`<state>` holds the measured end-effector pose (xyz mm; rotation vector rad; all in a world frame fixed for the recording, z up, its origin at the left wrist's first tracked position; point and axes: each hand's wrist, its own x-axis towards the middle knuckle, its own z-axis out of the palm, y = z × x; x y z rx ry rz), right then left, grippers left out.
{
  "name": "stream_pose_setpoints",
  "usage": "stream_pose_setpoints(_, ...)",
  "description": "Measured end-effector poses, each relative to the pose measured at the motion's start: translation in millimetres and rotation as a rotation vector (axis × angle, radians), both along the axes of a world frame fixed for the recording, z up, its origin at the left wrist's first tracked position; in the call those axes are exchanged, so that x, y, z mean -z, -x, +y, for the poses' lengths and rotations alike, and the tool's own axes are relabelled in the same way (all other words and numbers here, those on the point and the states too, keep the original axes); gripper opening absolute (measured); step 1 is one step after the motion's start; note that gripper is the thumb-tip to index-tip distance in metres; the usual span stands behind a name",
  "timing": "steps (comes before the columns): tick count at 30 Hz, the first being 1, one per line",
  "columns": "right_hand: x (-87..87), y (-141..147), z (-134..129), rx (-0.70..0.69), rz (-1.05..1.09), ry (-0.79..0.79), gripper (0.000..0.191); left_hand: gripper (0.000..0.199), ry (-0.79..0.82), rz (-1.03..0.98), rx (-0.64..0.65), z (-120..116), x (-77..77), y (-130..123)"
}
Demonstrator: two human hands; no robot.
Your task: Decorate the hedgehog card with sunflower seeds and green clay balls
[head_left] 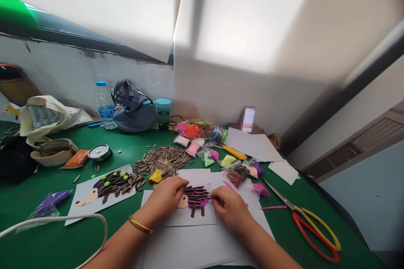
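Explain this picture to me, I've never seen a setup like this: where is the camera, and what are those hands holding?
No machine here: this one picture comes from a camera worn on a person's head, looking down at their own two bare hands. The left hand, with a gold bangle on its wrist, rests on a white card bearing a hedgehog figure with dark seed spines. The right hand touches the figure's spines; whether it holds something small is hard to tell. Around them, the green table carries loose sunflower seeds, small bags of coloured clay, red-and-yellow scissors and a second hedgehog picture.
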<state>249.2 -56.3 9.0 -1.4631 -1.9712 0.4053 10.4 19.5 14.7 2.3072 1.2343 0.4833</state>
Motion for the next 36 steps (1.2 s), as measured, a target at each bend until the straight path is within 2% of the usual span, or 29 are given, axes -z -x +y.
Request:
stream_pose_setpoints(9, -1.7, 3.2, 0.9, 0.002, -0.002, -0.035, 0.022, 0.032, 0.004, -0.004, 0.0, -0.3, -0.6, 0.2)
stream_pose_setpoints(19, 6.4, 9.0, 1.9, 0.008, -0.07, -0.037, 0.021, 0.033, 0.013, -0.003, 0.002, 0.4, -0.6, -0.4)
stream_pose_setpoints(26, 7.2, 12.0, 2.0, -0.003, -0.148, -0.059, 0.02, 0.032, 0.008, -0.021, 0.002, 0.3, 1.7, 0.4)
stream_pose_setpoints(36, 7.8, 11.7, 4.0, -0.011, -0.147, -0.061, 0.021, 0.032, 0.01, -0.012, -0.006, -0.4, -1.0, -0.6)
